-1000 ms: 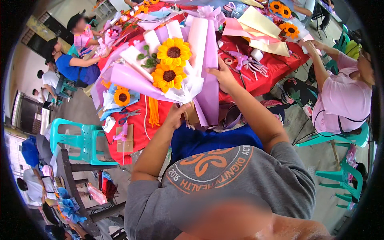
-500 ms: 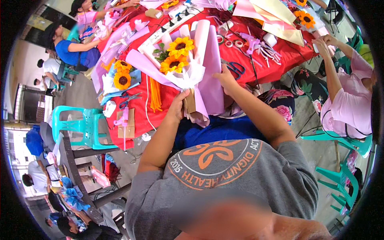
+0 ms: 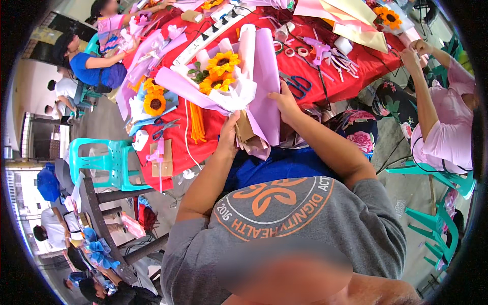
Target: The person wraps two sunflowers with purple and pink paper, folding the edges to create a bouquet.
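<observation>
Between my hands is a sunflower bouquet with two orange-yellow sunflowers, green leaves and white tissue. Lilac wrapping paper surrounds it, and brown paper shows at its lower end. My left hand is closed around the left side of that lower end, fingers mostly hidden behind it. On the right, my right hand pinches the edge of the lilac paper, thumb in front and the other fingers behind. The bouquet is held upright over the near edge of the red-covered table.
Dark-handled scissors, tape rolls and a lilac glue gun lie to the right. At left are another sunflower bunch, orange stems, scissors and a pink glue gun. A power strip lies behind. People sit on both sides.
The bouquet has shifted slightly left, its flowers with it. My right hand has moved a little left with the lilac paper; both hands keep their hold.
</observation>
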### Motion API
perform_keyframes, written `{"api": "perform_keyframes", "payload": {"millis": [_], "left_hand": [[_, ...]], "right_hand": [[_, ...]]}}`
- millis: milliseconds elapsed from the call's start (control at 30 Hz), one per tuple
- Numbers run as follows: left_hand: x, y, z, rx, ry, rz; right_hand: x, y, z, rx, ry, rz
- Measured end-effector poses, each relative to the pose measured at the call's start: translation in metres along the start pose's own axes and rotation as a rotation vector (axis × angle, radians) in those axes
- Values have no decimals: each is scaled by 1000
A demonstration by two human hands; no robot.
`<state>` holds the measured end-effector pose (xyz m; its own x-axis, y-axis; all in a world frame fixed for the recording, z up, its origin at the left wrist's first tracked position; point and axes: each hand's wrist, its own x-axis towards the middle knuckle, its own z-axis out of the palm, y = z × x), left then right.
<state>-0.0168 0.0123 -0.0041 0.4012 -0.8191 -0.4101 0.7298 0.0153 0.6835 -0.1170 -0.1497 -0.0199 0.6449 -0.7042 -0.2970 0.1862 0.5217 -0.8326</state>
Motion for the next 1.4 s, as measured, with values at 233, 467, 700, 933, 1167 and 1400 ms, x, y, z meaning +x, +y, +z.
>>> {"api": "perform_keyframes", "payload": {"millis": [233,467,700,933,1167,1400], "left_hand": [[5,-2,-2,48,74,46],[5,-4,-8,81,125,54],[-9,-2,0,82,43,228],[-23,20,1,409,-56,580],[-26,16,-18,240,-137,531],[-21,12,-8,96,-82,445]], "right_hand": [[-7,-5,2,15,46,121],[-6,3,-2,-28,14,87],[-19,2,1,-102,-73,-190],[-47,-56,19,-114,-207,-482],[-39,-122,46,3,-359,-407],[-33,-99,39,-68,-381,-421]]}}
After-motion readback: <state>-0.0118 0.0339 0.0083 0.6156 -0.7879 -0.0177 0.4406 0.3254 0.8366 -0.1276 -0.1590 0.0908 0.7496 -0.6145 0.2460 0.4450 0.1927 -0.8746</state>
